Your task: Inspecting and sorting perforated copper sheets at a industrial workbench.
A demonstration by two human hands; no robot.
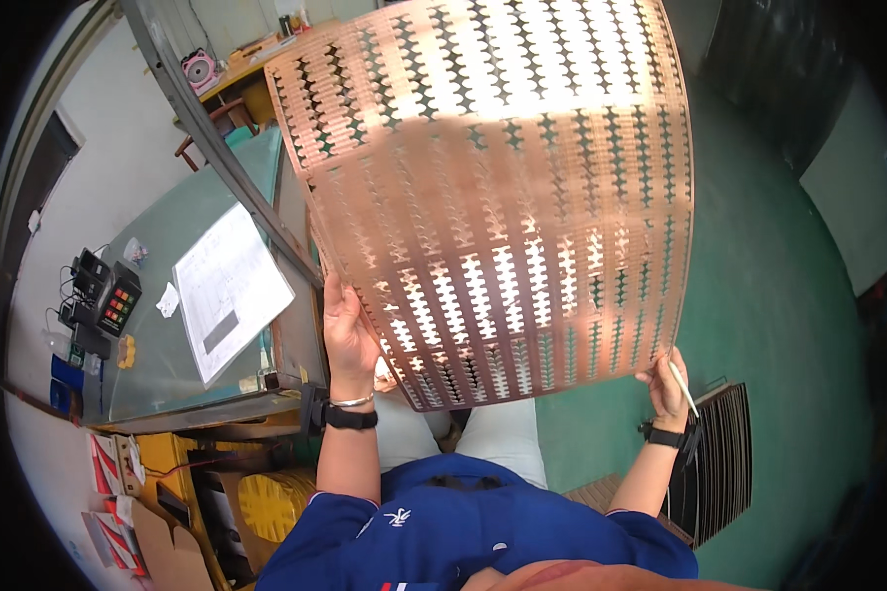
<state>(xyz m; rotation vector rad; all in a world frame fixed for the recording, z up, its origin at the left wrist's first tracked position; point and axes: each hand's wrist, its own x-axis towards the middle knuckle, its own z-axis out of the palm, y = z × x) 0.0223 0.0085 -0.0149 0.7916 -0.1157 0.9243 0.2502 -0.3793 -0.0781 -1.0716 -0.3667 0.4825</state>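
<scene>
A large, thin copper-coloured sheet is held up in front of me, its lower edge toward my body. Rows of toothed cut-outs run across it, and bright light glares off the top. My left hand grips the sheet's lower left edge, thumb along the side. At its lower right corner, my right hand is closed on the edge. A thin white pen-like stick also sits in the right hand's fingers, pointing down. The sheet hides part of what lies behind it.
On the left, a green-topped table carries a paper drawing and a black device with coloured buttons. A grey metal post rises beside it. A stack of dark sheets stands at lower right, above the green floor.
</scene>
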